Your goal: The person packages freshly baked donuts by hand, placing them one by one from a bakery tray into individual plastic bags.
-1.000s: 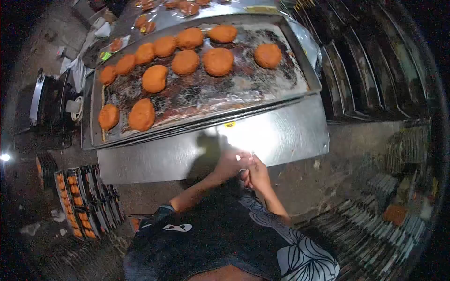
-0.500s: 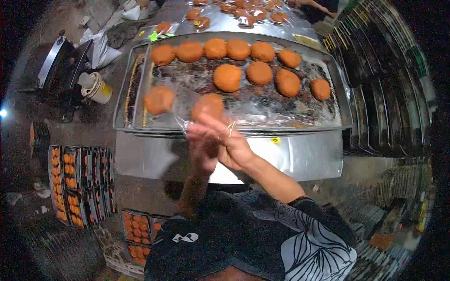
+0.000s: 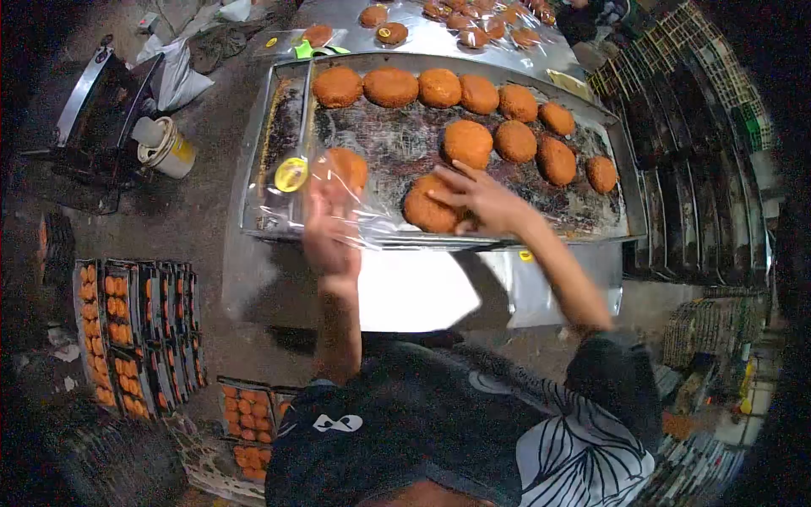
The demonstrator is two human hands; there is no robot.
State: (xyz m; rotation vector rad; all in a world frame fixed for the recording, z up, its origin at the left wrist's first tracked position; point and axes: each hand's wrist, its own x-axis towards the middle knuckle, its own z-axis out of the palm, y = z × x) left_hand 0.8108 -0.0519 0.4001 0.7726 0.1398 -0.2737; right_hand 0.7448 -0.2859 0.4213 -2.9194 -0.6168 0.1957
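Observation:
My left hand (image 3: 329, 237), blurred by motion, holds a clear plastic bag (image 3: 274, 211) at the tray's near left part. A round yellow label (image 3: 291, 175) shows on the bag's film. Through or just behind this film sits a round brown bun (image 3: 345, 171). My right hand (image 3: 488, 203) grips the right side of another round bun (image 3: 429, 205), fingers over its top and thumb near its lower edge. That bun is by the near rim of the metal tray (image 3: 625, 215). Just beyond my right fingers lies a further bun (image 3: 467, 144).
More buns (image 3: 391, 86) line the tray's far side. Bagged buns (image 3: 473, 36) lie on the metal table (image 3: 338, 19) behind. At left are a white bucket (image 3: 176, 156) and stacked trays of buns (image 3: 122, 308). Dark trays (image 3: 701, 203) stand upright in a rack at right.
My hands have moved apart: the left toward the left with the bag spread out, the right over to the bun. The whole view has shifted slightly.

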